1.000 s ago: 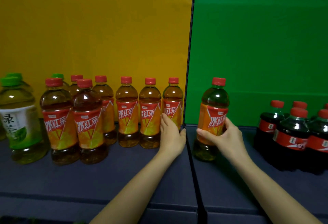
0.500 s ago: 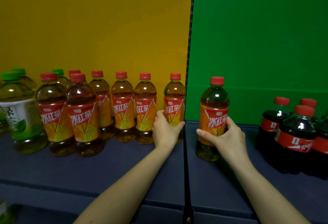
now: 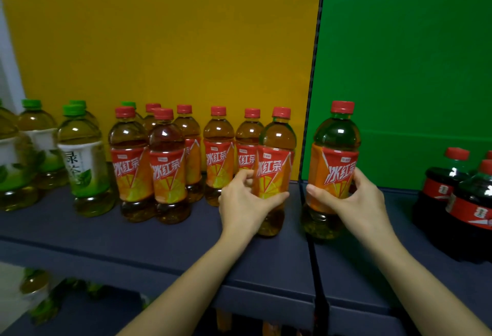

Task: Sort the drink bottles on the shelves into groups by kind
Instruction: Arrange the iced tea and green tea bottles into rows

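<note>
head view, 1 line per item.

- shelf (image 3: 133, 242): dark blue-grey board, running l to r. a thin black divider (image 3: 316, 42) is splitting it into 2 bays, w/ yellow back panel (image 3: 159, 42) on l and green back panel (image 3: 412, 42) on r.
- left hand (image 3: 245, 202): is wrapping thumb + fingers round the label of iced tea btl a (image 3: 277, 149), red cap, orange/red label. btl a is sitting at the r end of the yellow bay, just beside the divider, leaning slightly. can't tell if its base is touching the board.
- right hand (image 3: 354, 197): is gripping iced tea btl b (image 3: 336, 146) round the lower label. btl b is standing upright in the green bay, just r of the divider, near btl a but apart.
- iced tea group (image 3: 165, 165): 6 more red-cap btls are standing in the yellow bay, l of btl a.
- green tea btls (image 3: 82, 165): at least 4, green caps, white/green labels, are crowding the far l end.
- cola btls (image 3: 471, 202): dark, red caps + labels, are standing far r in the green bay, well apart from btl b. frame edge is cutting off the count.
- lower-level btls (image 3: 34, 285): blurred greenish shapes are showing bottom l, kind unclear.
</note>
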`<state>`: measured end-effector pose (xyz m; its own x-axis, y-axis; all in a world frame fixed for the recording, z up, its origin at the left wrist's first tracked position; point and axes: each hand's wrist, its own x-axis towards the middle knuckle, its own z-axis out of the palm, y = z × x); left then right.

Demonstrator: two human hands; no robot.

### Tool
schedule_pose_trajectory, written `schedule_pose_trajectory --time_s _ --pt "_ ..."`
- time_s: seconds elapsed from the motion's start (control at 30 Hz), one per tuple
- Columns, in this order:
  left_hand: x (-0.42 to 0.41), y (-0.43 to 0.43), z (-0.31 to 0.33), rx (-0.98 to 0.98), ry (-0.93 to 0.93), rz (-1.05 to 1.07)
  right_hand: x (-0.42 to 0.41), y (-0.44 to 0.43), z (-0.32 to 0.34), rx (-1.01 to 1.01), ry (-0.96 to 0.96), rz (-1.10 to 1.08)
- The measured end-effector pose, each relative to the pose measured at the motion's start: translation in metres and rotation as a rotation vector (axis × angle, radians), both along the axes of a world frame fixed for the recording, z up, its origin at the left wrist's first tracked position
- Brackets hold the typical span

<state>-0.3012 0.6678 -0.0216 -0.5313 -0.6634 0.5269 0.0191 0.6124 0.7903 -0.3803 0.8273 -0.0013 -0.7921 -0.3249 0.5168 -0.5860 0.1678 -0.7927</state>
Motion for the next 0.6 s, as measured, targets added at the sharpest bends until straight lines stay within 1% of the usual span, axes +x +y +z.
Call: schedule_pose_trajectory --time_s 0.17,0.3,0.47,0.6 --pt "0.039 -0.035 0.001 -0.043 0.043 0.073 0.024 -0.036 0.004 -0.025 -0.027 0.063" --pt "0.054 -0.059 0.0 -0.042 0.038 0.091 0.038 -0.066 0.001 -0.043 -0.038 0.072" --pt "0.057 -0.07 -0.004 -0.055 0.026 0.072 0.05 -0.093 -0.006 -0.014 -0.025 0.044" --pt "0.056 -0.074 -0.01 -0.05 0.009 0.063 0.053 -0.106 -0.015 0.019 -0.007 -0.035"
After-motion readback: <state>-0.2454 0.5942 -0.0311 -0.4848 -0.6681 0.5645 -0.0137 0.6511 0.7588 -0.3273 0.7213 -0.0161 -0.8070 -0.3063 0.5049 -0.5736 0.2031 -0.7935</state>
